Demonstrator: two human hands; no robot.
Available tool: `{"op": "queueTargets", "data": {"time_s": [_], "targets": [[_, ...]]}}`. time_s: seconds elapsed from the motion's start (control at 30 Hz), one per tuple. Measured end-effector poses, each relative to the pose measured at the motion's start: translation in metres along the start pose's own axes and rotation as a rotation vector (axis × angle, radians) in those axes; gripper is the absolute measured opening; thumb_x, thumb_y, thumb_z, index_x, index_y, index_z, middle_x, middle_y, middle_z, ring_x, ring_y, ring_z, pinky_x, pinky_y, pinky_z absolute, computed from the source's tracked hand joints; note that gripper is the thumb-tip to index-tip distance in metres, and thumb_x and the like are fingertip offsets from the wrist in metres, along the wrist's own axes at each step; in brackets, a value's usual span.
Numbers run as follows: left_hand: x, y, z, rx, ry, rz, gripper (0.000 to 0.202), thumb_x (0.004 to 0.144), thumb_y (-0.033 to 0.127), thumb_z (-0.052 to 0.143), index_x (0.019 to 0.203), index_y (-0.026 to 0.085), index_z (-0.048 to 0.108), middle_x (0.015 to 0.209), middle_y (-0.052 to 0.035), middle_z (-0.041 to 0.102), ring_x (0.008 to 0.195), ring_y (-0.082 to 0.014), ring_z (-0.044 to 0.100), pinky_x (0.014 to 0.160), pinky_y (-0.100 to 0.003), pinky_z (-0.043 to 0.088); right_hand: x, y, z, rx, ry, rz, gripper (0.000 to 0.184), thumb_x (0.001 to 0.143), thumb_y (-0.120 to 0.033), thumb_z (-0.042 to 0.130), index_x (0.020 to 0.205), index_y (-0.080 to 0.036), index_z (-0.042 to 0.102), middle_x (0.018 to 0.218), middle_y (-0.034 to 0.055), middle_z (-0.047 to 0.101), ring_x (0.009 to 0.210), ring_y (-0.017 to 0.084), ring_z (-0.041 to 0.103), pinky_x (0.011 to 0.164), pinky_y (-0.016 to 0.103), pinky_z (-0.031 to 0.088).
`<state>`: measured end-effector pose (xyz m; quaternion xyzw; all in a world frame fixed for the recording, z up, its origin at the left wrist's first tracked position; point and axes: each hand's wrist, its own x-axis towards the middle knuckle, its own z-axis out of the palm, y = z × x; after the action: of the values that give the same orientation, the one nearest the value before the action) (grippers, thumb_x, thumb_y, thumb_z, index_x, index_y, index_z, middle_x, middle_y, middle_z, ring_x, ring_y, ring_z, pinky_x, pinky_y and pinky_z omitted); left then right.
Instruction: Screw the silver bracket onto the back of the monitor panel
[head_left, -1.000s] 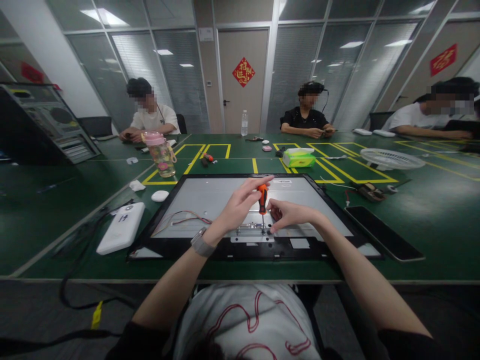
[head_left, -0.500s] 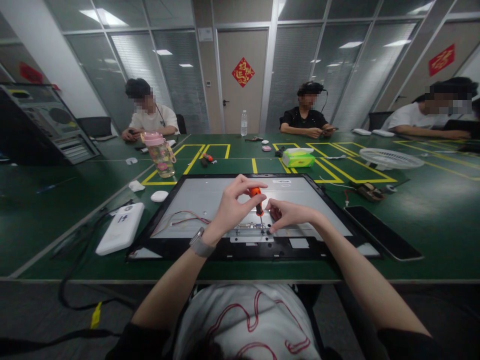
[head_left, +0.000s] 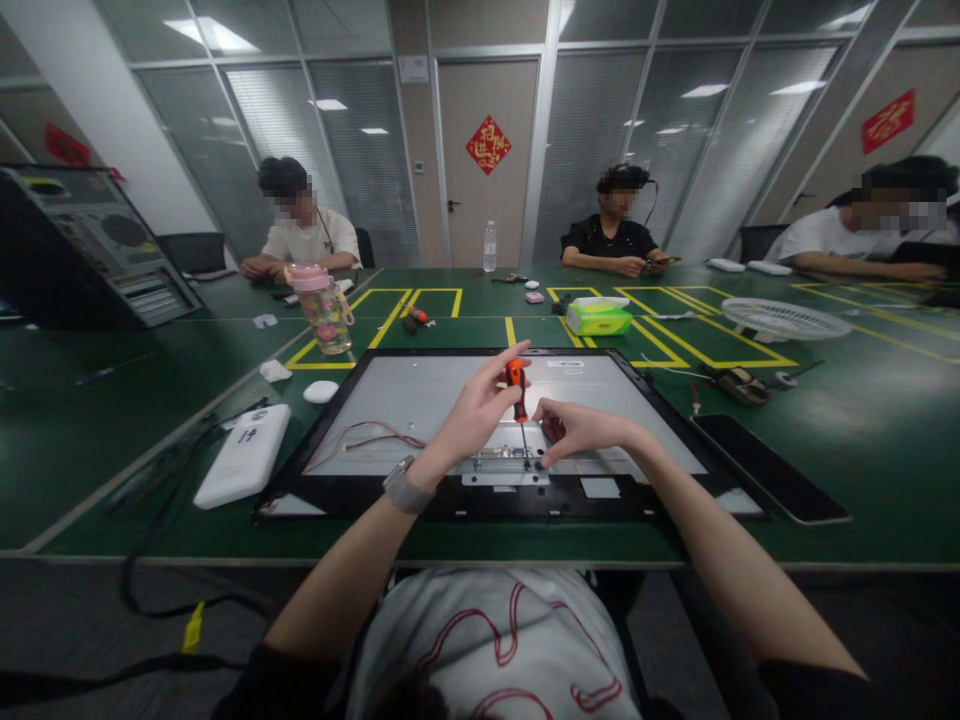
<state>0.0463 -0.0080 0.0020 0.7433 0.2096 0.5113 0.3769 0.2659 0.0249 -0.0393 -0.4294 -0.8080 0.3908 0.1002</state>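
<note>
An orange-and-black screwdriver (head_left: 517,385) stands nearly upright with its tip down on a metal bracket (head_left: 504,479) of a flat display panel (head_left: 420,390). My left hand (head_left: 480,405) is closed around its handle, with the index finger lifted off to the top. Close to the shaft on the right, my right hand (head_left: 574,428) rests over the panel; its fingers are bent and the thumb points down at the bracket, with a gap between them. I see nothing held in it. Thin wires (head_left: 379,437) lie on the panel to the left.
Left of the panel are a white power bank (head_left: 244,455), a small white case (head_left: 321,391) and a pink-lidded bottle (head_left: 324,315). A dark phone (head_left: 766,468) lies at the right. Farther off are a green tissue pack (head_left: 598,318), a white round rack (head_left: 784,318) and several seated people.
My left fingers have shifted on the screwdriver's handle, the index finger now straightened and raised. The right hand stays in about the same place.
</note>
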Motion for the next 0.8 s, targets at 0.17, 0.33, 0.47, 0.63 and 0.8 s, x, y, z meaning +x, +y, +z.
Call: {"op": "queueTargets", "data": {"time_s": [0.17, 0.33, 0.47, 0.63, 0.8], "targets": [[-0.0016, -0.0014, 0.0035, 0.078, 0.029, 0.018, 0.044, 0.082, 0.021, 0.066, 0.126, 0.025, 0.062, 0.096, -0.0033, 0.063, 0.081, -0.0138, 0.062, 0.074, -0.028, 0.056, -0.0014, -0.0035, -0.0003, 0.01, 0.004, -0.007, 0.069, 0.058, -0.056, 0.083, 0.104, -0.018, 0.047, 0.073, -0.0044, 0.052, 0.068, 0.015, 0.05, 0.061, 0.028, 0.039], [-0.0034, -0.0001, 0.0039, 0.25, 0.127, 0.091, 0.037, 0.085, 0.024, 0.064, 0.121, 0.025, 0.065, 0.101, -0.0048, 0.059, 0.088, -0.0151, 0.059, 0.078, -0.029, 0.055, -0.0006, -0.0012, -0.0002, 0.002, 0.005, 0.004, 0.069, 0.057, -0.059, 0.083, 0.1, -0.018, 0.046, 0.071, -0.0046, 0.051, 0.067, 0.015, 0.049, 0.061, 0.028, 0.038], [-0.003, -0.0002, -0.0009, 0.043, -0.022, 0.009, 0.044, 0.09, 0.02, 0.054, 0.135, 0.024, 0.054, 0.107, -0.0076, 0.064, 0.092, -0.0163, 0.064, 0.082, -0.031, 0.056, -0.0001, -0.0004, -0.0001, 0.008, -0.008, -0.01, 0.068, 0.059, -0.057, 0.082, 0.101, -0.019, 0.045, 0.071, -0.0048, 0.052, 0.066, 0.015, 0.049, 0.06, 0.028, 0.039], [-0.0028, 0.0015, -0.0008, 0.126, 0.068, 0.032, 0.037, 0.082, 0.019, 0.064, 0.119, 0.023, 0.065, 0.1, -0.0042, 0.061, 0.084, -0.0126, 0.061, 0.076, -0.026, 0.056, -0.0011, -0.0012, -0.0005, -0.012, -0.003, -0.006, 0.069, 0.06, -0.056, 0.082, 0.105, -0.018, 0.046, 0.072, -0.0045, 0.052, 0.068, 0.016, 0.05, 0.062, 0.028, 0.039], [-0.0023, -0.001, -0.0013, 0.025, 0.022, 0.009, 0.042, 0.086, 0.018, 0.058, 0.127, 0.022, 0.06, 0.108, -0.0075, 0.062, 0.093, -0.0156, 0.064, 0.081, -0.029, 0.057, -0.0024, -0.0009, -0.0005, -0.026, 0.013, -0.012, 0.069, 0.059, -0.056, 0.083, 0.104, -0.018, 0.048, 0.079, -0.0026, 0.051, 0.073, 0.016, 0.049, 0.065, 0.028, 0.039]]}}
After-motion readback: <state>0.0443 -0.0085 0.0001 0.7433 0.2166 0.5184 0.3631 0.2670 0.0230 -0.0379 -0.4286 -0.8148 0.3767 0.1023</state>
